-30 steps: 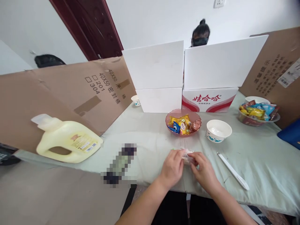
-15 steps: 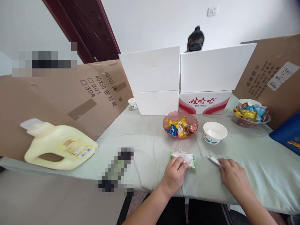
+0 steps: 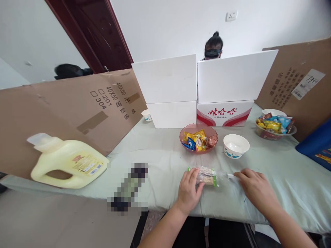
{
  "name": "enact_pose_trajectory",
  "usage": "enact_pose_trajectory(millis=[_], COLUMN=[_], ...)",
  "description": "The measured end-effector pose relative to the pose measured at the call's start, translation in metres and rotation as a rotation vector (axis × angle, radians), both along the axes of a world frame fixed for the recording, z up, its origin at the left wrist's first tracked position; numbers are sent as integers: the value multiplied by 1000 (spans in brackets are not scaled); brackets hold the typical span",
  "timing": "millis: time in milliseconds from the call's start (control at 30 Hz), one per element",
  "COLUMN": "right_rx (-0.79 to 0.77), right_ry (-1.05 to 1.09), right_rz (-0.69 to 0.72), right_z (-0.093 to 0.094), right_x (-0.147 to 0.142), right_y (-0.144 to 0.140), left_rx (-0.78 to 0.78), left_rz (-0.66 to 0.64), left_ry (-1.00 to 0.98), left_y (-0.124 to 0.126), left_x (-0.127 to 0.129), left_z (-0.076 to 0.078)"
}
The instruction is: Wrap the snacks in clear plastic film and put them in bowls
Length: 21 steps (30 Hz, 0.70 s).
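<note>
A pale cloth-covered table (image 3: 271, 172) bore a flat, crinkly clear snack packet (image 3: 207, 175), long axis left-right, at its near edge. The left hand (image 3: 188, 190) pressed flat on its left end; the right hand (image 3: 254, 187) covered a thin white tool (image 3: 231, 176), grip unclear.

We see two bare forearms, with no sleeves that reach into view. The left hand (image 3: 188, 191) and the right hand (image 3: 254, 188) wear no gloves, rings or watch. Below them we see dark clothing on the lap.
</note>
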State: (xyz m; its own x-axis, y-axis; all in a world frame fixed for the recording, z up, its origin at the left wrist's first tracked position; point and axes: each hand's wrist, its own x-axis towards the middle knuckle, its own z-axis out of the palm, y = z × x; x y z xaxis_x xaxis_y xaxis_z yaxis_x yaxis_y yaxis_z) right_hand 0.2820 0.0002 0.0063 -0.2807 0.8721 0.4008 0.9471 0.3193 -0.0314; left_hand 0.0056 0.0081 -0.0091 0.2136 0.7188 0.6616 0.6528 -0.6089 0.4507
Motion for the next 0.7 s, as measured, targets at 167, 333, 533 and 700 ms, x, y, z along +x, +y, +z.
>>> enact_pose_trajectory(millis=[167, 333, 533, 700], right_rx=[142, 205, -56, -2], right_ry=[104, 415, 297, 175], right_rz=[-160, 109, 314, 183], right_z=[-11, 22, 22, 7], right_x=[20, -42, -81, -78], right_y=[-13, -28, -2, 29], left_rx=[-245, -181, 8, -110], left_rz=[49, 436, -75, -89], left_ry=[-505, -1040, -258, 393], left_y=[13, 24, -2, 14], left_x=[-14, -61, -62, -44], left_z=[-1, 7, 37, 39])
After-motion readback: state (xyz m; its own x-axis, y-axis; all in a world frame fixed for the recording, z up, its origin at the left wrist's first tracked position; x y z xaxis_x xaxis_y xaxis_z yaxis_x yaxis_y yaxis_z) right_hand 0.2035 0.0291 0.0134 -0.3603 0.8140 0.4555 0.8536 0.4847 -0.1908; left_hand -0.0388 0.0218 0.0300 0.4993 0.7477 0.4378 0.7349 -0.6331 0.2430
